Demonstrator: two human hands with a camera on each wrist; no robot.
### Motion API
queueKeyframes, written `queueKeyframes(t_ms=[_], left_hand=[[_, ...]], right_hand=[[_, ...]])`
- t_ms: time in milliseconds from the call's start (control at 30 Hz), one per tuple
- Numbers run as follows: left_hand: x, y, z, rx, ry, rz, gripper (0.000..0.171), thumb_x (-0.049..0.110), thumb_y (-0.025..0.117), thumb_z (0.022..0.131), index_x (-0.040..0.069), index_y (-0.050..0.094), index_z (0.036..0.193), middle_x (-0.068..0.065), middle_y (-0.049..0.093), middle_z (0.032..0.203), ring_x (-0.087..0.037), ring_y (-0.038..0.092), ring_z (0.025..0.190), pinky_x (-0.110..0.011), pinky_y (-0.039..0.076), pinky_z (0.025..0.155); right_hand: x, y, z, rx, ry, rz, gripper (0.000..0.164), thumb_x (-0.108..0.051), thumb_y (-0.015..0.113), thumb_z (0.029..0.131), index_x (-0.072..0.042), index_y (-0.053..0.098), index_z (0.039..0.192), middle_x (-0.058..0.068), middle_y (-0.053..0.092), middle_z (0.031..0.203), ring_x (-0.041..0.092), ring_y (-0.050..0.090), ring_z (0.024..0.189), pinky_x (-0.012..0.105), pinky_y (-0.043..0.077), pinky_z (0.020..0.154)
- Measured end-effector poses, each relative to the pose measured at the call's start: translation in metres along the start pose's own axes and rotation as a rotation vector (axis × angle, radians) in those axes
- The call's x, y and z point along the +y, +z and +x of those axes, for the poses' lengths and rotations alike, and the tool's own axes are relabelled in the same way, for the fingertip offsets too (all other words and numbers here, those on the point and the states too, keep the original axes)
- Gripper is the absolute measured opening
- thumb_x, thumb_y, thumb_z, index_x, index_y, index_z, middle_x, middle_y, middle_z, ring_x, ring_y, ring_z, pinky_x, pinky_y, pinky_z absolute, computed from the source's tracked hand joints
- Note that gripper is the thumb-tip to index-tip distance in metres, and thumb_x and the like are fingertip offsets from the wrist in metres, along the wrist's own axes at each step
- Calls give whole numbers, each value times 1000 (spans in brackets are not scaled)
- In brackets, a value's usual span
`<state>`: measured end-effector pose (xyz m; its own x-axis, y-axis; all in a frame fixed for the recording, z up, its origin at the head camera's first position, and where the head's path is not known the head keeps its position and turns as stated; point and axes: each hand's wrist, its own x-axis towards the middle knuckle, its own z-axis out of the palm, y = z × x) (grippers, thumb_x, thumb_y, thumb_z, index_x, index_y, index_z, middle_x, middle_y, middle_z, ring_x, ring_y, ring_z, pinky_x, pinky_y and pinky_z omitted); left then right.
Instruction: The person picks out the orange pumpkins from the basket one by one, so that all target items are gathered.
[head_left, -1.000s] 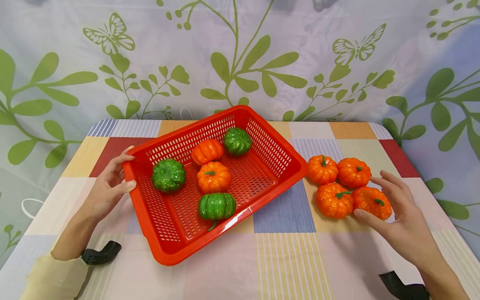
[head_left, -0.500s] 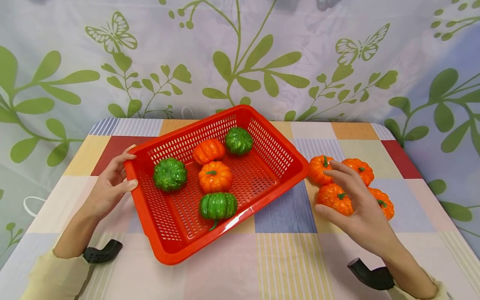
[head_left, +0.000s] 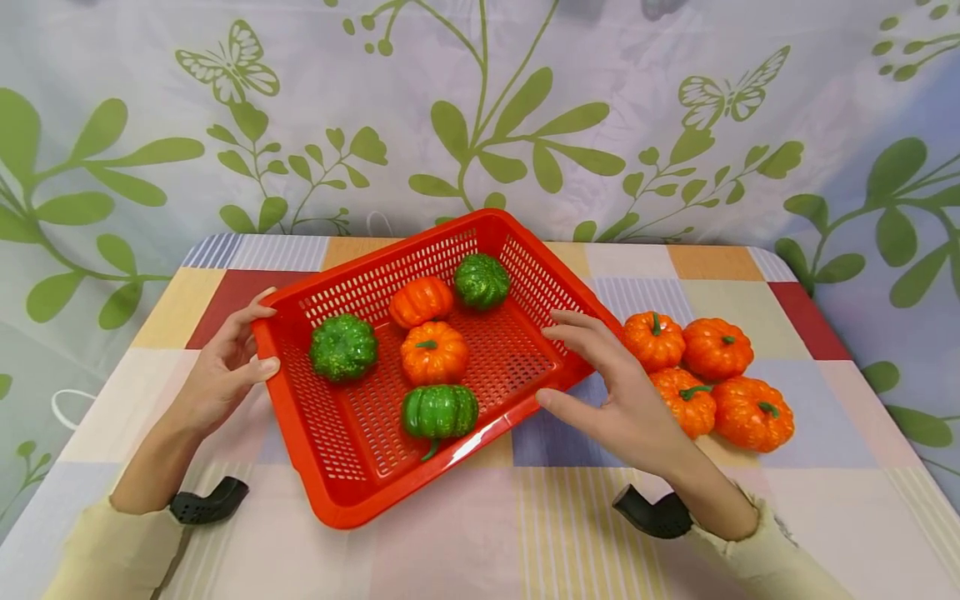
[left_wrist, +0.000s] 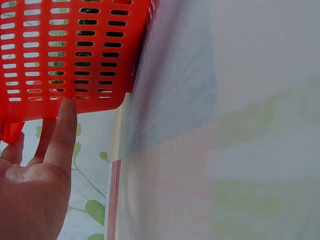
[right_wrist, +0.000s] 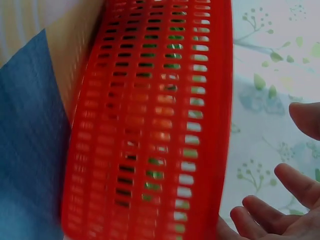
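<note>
A red perforated plastic basket [head_left: 337, 512] sits at an angle on the table. My left hand [head_left: 217, 379] grips its left rim, thumb on the edge and fingers along the outside; the left wrist view shows the fingers at the basket's wall [left_wrist: 44, 60]. Inside lie several small pumpkins, including an orange one [head_left: 435, 353], another orange one [head_left: 422, 302] and a green one [head_left: 343, 347]. My right hand [head_left: 630, 400] holds nothing, its fingers spread over the basket's right end. In the right wrist view its fingers [right_wrist: 295, 185] are just beyond the rim [right_wrist: 222, 100].
Several orange pumpkins, one of them a glossy one [head_left: 753, 414], cluster on the patchwork tablecloth [head_left: 450, 550] right of the basket, partly behind the right hand. A leaf-patterned curtain [head_left: 315, 100] hangs behind the table.
My right hand has moved left from the loose orange pumpkins to the basket's right end, carrying nothing. The left hand keeps its grip, and the basket has stayed put.
</note>
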<state>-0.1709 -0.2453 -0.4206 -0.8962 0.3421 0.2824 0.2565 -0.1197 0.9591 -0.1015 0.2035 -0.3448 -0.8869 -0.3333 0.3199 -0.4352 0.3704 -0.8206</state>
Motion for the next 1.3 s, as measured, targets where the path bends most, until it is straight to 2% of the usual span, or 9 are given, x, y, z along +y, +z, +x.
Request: queueKeyframes(t_ms=[133,433,567,800,1100,1300], left_hand=[[0,0,1,-8,1,-2,59,-15,45,90,11,41,144,-9,11,162,-21,37,132,-30,54,85],[1,0,-1,1,14,-3,59,-16,45,90,10,42,143,-10,12,162,-21,39,131,-29,55,84],[1,0,-1,2,9,4,59,-15,46,90,10,42,143,-9,12,162,-21,39,131,-29,55,84],[1,0,-1,-3,7,-7,60,-16,45,90,9,41,144,-9,11,162,-21,38,132,-30,54,84],[1,-3,0,-27,25,-31,59,-18,42,89,6,40,143,-10,12,162,-20,39,131,-29,55,83],[0,-2,0,-26,18,-31,60,-18,41,90,8,40,143,-9,12,162,-20,40,129,-29,56,82]], right_hand=[[-3,10,8,-28,25,-35,51,-10,76,85,-14,58,132,-1,43,146,20,38,136,51,34,107],[-4,34,41,-135,13,-42,46,-19,77,86,-12,60,129,-1,52,136,16,46,128,47,39,106],[-2,42,59,-194,47,-27,45,-18,76,87,-10,60,127,0,56,130,19,50,124,51,42,103],[3,58,85,-246,108,-45,47,-18,75,86,-5,59,129,5,58,130,24,51,120,47,42,101],[9,79,105,-380,126,-239,48,-23,76,87,-4,60,128,9,57,128,24,49,121,38,40,104],[12,79,108,-456,159,-271,52,-25,75,88,-6,57,133,10,52,134,23,46,125,39,39,105]])
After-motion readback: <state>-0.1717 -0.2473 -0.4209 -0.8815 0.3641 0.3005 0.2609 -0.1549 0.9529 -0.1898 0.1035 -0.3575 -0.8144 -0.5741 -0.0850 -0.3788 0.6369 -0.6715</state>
